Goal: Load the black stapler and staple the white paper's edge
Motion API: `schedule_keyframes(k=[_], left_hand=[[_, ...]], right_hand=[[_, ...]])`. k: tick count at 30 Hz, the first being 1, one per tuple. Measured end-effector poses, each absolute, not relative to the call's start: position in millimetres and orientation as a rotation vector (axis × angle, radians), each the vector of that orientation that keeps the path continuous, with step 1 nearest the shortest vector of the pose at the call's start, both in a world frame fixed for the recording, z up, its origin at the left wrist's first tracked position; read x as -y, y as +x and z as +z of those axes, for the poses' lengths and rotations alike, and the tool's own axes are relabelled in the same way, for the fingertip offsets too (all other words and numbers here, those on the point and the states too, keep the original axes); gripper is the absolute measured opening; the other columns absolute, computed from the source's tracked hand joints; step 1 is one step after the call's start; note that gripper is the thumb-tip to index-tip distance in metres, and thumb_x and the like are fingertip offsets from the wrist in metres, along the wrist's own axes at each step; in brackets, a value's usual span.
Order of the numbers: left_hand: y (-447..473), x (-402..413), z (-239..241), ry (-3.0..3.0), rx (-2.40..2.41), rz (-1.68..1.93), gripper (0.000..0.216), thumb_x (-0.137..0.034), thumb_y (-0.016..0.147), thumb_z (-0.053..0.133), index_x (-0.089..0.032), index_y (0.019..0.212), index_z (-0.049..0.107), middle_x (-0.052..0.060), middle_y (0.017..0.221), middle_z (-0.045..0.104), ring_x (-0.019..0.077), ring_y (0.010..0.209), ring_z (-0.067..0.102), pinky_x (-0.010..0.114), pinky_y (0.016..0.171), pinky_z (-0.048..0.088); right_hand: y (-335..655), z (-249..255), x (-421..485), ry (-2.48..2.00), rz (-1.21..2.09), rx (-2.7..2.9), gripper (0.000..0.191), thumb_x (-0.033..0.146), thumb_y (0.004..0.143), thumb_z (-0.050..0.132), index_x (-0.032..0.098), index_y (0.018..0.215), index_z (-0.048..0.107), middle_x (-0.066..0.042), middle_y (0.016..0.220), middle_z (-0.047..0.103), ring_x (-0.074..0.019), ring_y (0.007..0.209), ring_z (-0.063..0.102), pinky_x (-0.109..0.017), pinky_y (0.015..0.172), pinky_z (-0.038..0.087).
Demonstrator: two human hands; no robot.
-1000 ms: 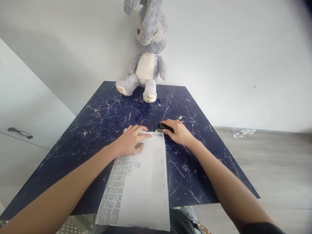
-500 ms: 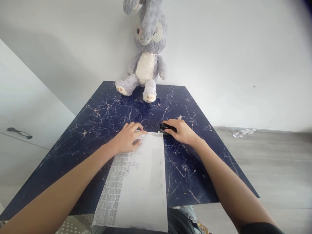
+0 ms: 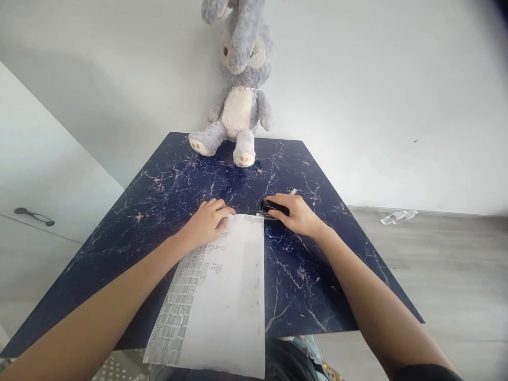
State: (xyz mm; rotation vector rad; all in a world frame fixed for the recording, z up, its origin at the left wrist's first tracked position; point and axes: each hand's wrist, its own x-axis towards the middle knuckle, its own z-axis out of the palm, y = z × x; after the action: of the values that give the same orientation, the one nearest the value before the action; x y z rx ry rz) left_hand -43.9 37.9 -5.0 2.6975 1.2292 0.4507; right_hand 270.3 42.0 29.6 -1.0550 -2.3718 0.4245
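Note:
A long sheet of printed paper point(image 3: 228, 296) lies on the dark blue marbled table point(image 3: 301, 296), its lower end hanging past the front edge. My left hand point(image 3: 208, 222) is closed on the paper's upper left edge, fingers together and thumb on top. In my right hand point(image 3: 296, 214) is a black stapler point(image 3: 275, 207), wrapped by the fingers and thumb. The stapler's front end meets the paper's top right corner. Whether its jaws grip the paper there is too small to tell.
A grey plush rabbit point(image 3: 240, 106) sits at the table's far end against the wall. A small white scrap point(image 3: 293, 191) lies beyond my right hand. On the floor at right is a clear plastic item point(image 3: 398, 217). A white cabinet point(image 3: 47, 174) stands at left.
The paper has shifted slightly left, its lower end most. My left hand has moved a little left with it, its fingers now closer together. My right hand stays on the stapler.

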Motion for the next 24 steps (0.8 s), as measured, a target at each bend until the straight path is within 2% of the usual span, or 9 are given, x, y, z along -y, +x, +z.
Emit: schedule_keyframes(k=[15,24], left_hand=[[-44.2,-38.1,-3.3,2.614,-1.342,0.445,0.034,-0.018,0.099,0.041,-0.02,0.121,0.068,0.009,0.109,0.062,0.0276,0.105,0.057,0.044,0.091,0.046],[-43.6,-35.7,-3.8,2.699,-1.362,0.46,0.034,-0.02,0.1,0.043,-0.02,0.125,0.066,0.012,0.116,0.061,0.0307,0.11,0.057,0.049,0.094,0.045]], right_hand=[[267.7,30.8,-38.6,-1.052,0.426,2.379,0.031,0.033,0.104,0.054,0.021,0.132,0.063,-0.01,0.115,0.073,-0.0261,0.098,0.068,-0.042,0.091,0.049],[269.9,28.6,-41.8,-1.05,0.459,2.332,0.032,0.036,0.104,0.055,0.02,0.13,0.065,-0.01,0.114,0.073,-0.0267,0.099,0.069,-0.041,0.09,0.052]])
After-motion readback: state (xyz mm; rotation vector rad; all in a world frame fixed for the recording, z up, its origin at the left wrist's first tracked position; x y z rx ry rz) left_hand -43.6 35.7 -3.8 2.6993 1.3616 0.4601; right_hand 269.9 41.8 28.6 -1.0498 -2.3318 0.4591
